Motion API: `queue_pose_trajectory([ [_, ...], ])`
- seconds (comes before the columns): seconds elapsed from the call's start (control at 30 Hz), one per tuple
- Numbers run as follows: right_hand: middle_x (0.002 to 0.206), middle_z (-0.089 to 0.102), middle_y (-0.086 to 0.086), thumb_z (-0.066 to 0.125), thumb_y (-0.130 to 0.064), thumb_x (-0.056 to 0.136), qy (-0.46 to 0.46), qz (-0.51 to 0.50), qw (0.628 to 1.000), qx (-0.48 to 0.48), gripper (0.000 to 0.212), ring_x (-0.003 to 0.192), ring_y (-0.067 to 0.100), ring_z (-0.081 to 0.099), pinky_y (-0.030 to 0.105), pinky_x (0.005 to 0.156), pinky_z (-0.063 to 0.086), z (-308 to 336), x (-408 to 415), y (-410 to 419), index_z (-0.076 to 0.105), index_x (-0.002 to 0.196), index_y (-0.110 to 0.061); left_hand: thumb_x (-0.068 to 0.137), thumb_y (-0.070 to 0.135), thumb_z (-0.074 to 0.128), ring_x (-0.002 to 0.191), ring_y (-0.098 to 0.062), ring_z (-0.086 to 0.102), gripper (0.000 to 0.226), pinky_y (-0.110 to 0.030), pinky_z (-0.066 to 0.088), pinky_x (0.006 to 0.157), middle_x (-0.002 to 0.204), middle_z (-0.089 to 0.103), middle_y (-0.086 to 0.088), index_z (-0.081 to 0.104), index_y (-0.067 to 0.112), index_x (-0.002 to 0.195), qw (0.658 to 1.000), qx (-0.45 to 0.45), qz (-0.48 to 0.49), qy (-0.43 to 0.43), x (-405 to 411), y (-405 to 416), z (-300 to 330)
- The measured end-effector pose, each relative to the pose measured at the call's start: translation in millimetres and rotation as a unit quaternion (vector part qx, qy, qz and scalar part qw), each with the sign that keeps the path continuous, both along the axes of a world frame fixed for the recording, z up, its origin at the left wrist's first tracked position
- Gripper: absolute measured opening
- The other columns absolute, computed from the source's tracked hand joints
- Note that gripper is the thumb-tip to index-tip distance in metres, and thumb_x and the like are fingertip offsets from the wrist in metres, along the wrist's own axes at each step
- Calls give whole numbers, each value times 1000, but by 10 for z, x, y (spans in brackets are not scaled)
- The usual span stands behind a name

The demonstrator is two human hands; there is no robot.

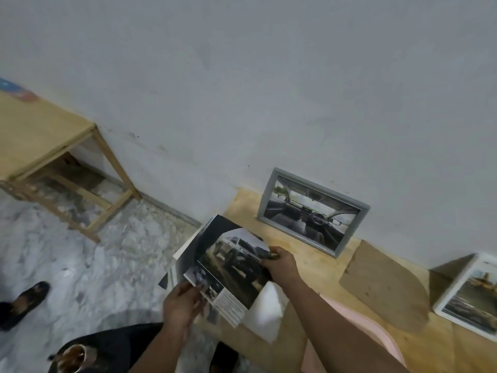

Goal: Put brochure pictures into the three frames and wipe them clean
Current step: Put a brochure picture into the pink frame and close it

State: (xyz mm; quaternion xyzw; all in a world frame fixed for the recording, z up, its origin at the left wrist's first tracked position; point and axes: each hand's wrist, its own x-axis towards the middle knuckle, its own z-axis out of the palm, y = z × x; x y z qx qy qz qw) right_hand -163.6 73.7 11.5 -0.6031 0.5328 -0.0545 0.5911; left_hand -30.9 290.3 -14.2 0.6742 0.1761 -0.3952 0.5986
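I hold a car brochure [215, 254] open over the left end of a wooden table [317, 267]. My left hand [181, 305] pinches its lower left edge. My right hand [279, 265] grips the right edge of a page showing a car [236, 259]. A grey frame [312, 211] with a car-interior picture leans against the wall. A white frame [470, 294] with a picture stands at the far right. A white cloth or paper [266, 310] lies under the brochure. A pink thing [355, 319] shows past my right forearm.
A brown backing board [384, 284] lies on the table between the two frames. A wooden stool or side table [45, 146] stands at the left on a marbled floor [80, 259]. A shoe [24, 302] is at the lower left. The grey wall [269, 90] runs behind.
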Motion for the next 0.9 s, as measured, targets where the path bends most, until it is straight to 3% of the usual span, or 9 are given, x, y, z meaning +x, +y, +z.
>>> queue_pose_trajectory([
  [0.07,93,72,2,79,-9,84,27,17,999,-1,24,92,26,70,42,84,62,-161,311,33,66,98,-24,89,-1,71,62,-22,63,9,-29,61,58,65,68,-9,67,6,86,1000,11,-4,-7,189,88,-76],
  [0.17,88,71,-3,81,-15,82,64,49,996,-23,20,88,22,70,38,87,60,-370,652,70,68,95,-23,91,1,72,58,-21,69,4,-26,57,48,77,74,-15,71,2,94,999,48,-11,-3,401,183,-191],
  [0.23,88,73,-4,79,-22,84,82,76,993,-41,13,82,18,70,38,85,60,-497,787,99,71,93,-28,87,16,77,64,-27,70,17,-34,60,54,82,74,-17,71,3,97,987,134,-65,-66,536,265,-356],
  [0.33,97,68,-6,69,-48,90,180,147,962,-146,27,83,13,64,28,77,54,-596,820,147,70,110,-30,89,42,68,75,-28,68,23,-40,59,68,81,69,-4,58,24,100,899,282,-246,-229,697,401,-509],
  [0.47,133,54,0,57,-61,92,222,135,932,-252,54,116,22,53,38,92,50,-650,520,133,55,136,-30,89,37,64,81,-22,64,17,-37,55,65,90,63,4,58,29,102,751,255,-403,-456,781,328,-615],
  [0.53,147,44,4,54,-68,88,269,161,910,-273,72,130,26,44,45,102,44,-665,309,139,41,148,-30,82,39,63,99,-22,63,33,-40,56,77,112,64,3,61,28,114,662,233,-502,-505,782,223,-659],
  [0.63,167,14,6,64,-79,73,343,254,874,-232,112,153,35,14,58,117,25,-740,6,205,12,160,-31,73,45,73,122,-28,60,60,-52,57,95,136,60,-1,58,31,129,575,204,-610,-506,771,126,-690],
  [0.73,170,1,7,66,-81,70,381,289,852,-213,122,155,37,4,64,118,16,-814,-197,257,5,161,-27,62,48,82,118,-34,65,73,-57,59,88,135,62,-7,58,29,128,521,214,-660,-498,749,122,-740],
  [0.9,166,17,6,68,-82,66,394,263,847,-241,122,152,34,16,64,117,21,-842,-300,207,12,160,-28,57,47,86,119,-33,63,80,-55,59,88,136,60,-7,59,28,130,489,218,-664,-522,759,122,-767],
])
